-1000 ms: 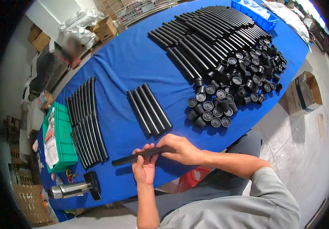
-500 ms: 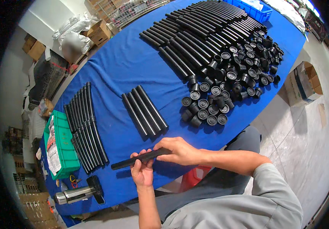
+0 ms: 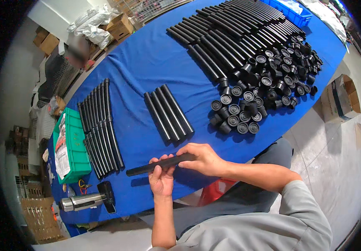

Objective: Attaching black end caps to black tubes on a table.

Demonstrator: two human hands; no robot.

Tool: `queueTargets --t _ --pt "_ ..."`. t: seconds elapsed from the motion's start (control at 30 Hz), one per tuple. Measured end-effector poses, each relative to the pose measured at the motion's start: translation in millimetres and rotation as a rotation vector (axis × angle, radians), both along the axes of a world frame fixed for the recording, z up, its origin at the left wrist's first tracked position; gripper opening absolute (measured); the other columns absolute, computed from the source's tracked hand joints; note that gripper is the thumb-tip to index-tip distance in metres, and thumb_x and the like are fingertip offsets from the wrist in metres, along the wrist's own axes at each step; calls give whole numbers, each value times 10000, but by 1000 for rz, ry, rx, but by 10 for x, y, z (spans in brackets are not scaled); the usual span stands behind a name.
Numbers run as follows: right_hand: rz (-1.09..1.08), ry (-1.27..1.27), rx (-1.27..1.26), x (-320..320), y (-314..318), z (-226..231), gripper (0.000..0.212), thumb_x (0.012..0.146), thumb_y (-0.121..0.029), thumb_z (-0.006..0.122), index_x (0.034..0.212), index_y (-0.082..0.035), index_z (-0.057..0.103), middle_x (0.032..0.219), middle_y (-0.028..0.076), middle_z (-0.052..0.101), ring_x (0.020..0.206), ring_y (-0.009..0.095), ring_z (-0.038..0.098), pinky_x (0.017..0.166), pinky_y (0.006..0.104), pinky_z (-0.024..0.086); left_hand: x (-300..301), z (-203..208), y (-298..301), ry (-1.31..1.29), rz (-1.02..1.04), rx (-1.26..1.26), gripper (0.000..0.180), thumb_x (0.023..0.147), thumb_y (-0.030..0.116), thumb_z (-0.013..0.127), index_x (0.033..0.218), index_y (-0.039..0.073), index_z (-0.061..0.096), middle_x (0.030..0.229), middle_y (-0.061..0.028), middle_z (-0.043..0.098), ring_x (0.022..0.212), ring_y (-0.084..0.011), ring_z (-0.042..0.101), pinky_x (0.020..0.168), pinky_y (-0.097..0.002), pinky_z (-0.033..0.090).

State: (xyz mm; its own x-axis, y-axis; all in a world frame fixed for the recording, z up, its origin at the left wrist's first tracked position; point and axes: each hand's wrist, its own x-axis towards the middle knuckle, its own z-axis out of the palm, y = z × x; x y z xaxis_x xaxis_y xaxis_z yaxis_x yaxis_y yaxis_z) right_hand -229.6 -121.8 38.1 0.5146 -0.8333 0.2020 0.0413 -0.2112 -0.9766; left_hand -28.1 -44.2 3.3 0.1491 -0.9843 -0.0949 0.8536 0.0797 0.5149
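Above the near edge of the blue-covered table (image 3: 214, 144) I hold a black tube (image 3: 140, 170), tilted slightly up to the right. My left hand (image 3: 162, 178) cradles its middle, thumb in front and fingers behind. Wrapped around its right end is my right hand (image 3: 203, 160), which hides that end. Just beyond my hands, several loose black tubes (image 3: 168, 113) lie side by side. A heap of round black end caps (image 3: 247, 100) spreads over the table to the right.
Many black tubes (image 3: 230, 31) are stacked at the far side. Joined tubes (image 3: 101, 125) lie left, beside a green crate (image 3: 78, 150). A silver cylinder (image 3: 82, 202) with a black block across its end lies near left. An open carton (image 3: 341, 98) stands on the floor right.
The view has shifted, so the table contents sit further right and higher. Both hands still hold the tube, with little change in grip.
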Motion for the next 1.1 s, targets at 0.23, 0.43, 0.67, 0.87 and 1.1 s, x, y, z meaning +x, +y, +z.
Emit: queueTargets --t 0.23,0.43,0.67,0.87,1.1 --pt "36 -22 72 8 4 4 306 819 -146 754 1078 -13 658 928 151 663 849 291 656 741 374 512 1 0 0 8 -8 17 251 908 13 633 1153 55 596 1225 -230 632 1214 -410 574 922 -497 589" --pt "48 98 -446 -10 -26 -56 345 824 -78 732 1125 -28 572 1023 164 617 916 359 639 789 418 538 -48 10 -20 11 -1 41 292 909 39 652 1189 68 574 1205 -203 648 1246 -383 555 1042 -512 503" --pt "85 101 -301 -36 -45 6 324 829 -85 740 1106 -20 586 967 172 622 860 356 642 730 417 532 -45 20 -26 18 -18 11 299 877 8 684 1140 80 560 1171 -192 664 1221 -376 578 1034 -514 510" --pt "42 67 -307 11 -8 -10 305 839 -92 739 1098 -17 595 925 168 616 804 349 636 674 414 515 -40 10 -15 -22 4 -6 294 885 11 675 1146 92 568 1185 -190 663 1196 -377 597 1025 -507 519" --pt "31 73 -318 16 -4 -51 310 833 -90 745 1095 -16 596 930 171 615 808 354 638 670 413 517 -51 9 -8 -25 12 26 277 898 7 656 1147 79 559 1183 -195 659 1214 -373 583 1026 -506 516"
